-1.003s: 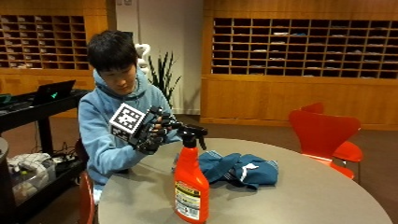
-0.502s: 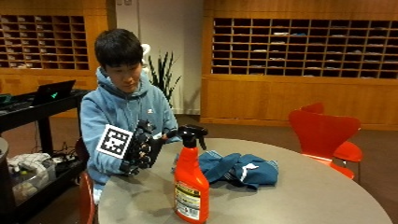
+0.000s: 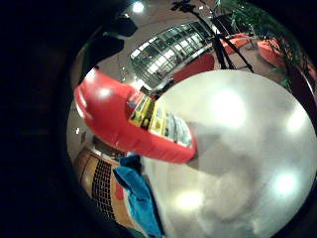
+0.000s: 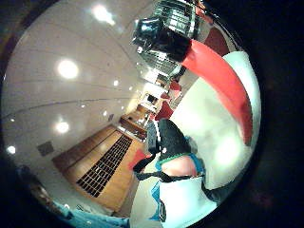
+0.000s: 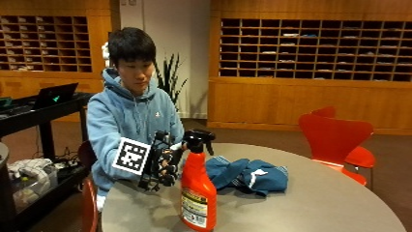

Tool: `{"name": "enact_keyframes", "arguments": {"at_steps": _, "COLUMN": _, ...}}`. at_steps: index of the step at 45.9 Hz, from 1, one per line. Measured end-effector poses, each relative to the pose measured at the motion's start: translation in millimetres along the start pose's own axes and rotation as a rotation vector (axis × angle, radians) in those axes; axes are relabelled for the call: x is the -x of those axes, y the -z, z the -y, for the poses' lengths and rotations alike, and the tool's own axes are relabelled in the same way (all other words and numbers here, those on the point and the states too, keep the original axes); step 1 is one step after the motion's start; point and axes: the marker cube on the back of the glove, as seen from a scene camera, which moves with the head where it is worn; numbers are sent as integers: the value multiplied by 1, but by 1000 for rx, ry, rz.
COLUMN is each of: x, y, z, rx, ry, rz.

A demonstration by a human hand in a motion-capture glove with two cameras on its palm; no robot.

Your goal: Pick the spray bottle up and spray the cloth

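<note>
The gloved right hand [image 5: 164, 166] is held just beside the upright spray bottle [image 5: 197, 191] — fingers loosely curled, nothing gripped — with the blue cloth [image 5: 248, 175] heaped behind.

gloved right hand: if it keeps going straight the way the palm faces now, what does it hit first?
Most likely the spray bottle. In the outside view the gloved right hand sits just beside it at neck height, palm toward it, and both palm views are filled by its orange body. The blue cloth lies beyond. Exact gap unclear.
</note>
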Motion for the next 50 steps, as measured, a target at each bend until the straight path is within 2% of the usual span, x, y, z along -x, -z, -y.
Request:
{"name": "enact_keyframes", "arguments": {"at_steps": 3, "x": 0, "y": -3, "z": 0, "rx": 30, "ry": 15, "rz": 2}}
{"name": "enact_keyframes", "arguments": {"at_steps": 15, "x": 8, "y": -25, "z": 36, "rx": -48, "ry": -24, "rz": 55}}
{"name": "enact_keyframes", "arguments": {"at_steps": 19, "x": 9, "y": -27, "z": 33, "rx": 36, "ry": -20, "rz": 94}}
{"name": "enact_keyframes", "arguments": {"at_steps": 23, "x": 12, "y": -31, "z": 42, "rx": 12, "ry": -65, "rz": 131}}
{"name": "enact_keyframes", "arguments": {"at_steps": 27, "x": 12, "y": -31, "z": 39, "rx": 102, "ry": -17, "rz": 141}}
{"name": "enact_keyframes", "arguments": {"at_steps": 31, "x": 17, "y": -38, "z": 51, "rx": 44, "ry": -101, "rz": 132}}
{"name": "enact_keyframes", "arguments": {"at_steps": 40, "x": 19, "y": -51, "z": 67, "rx": 91, "ry": -202, "rz": 114}}
{"name": "enact_keyframes", "arguments": {"at_steps": 50, "x": 20, "y": -65, "z": 73, "rx": 136, "ry": -180, "rz": 75}}
